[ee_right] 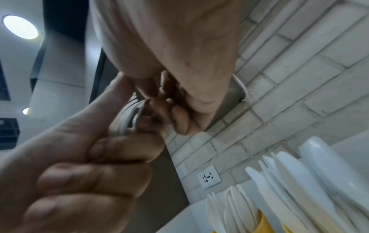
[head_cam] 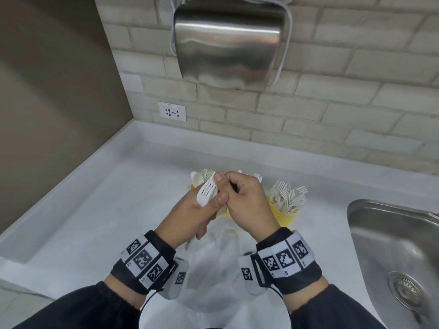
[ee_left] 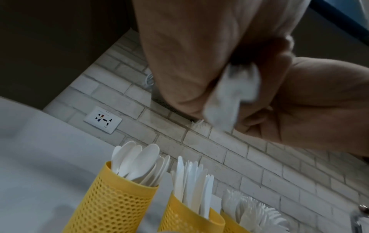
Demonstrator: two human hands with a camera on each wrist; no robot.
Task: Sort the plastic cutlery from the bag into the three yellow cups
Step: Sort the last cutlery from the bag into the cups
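My left hand (head_cam: 213, 198) grips a small bundle of white plastic forks (head_cam: 207, 191), tines pointing toward me, above the counter. My right hand (head_cam: 240, 193) meets it from the right, and its curled fingertips (ee_right: 151, 102) pinch the edge of the forks (ee_right: 127, 119). Behind the hands stand three yellow mesh cups: the left spoon cup (ee_left: 111, 201), the middle knife cup (ee_left: 189, 220) and the right fork cup (head_cam: 282, 214). The clear plastic bag (head_cam: 213, 264) lies crumpled on the counter below my wrists.
A steel sink (head_cam: 392, 245) sits at the right, close to the fork cup. A metal hand dryer (head_cam: 228, 43) hangs on the brick wall above, with a wall socket (head_cam: 171, 112) to its lower left. The white counter (head_cam: 95, 222) runs left to a corner wall.
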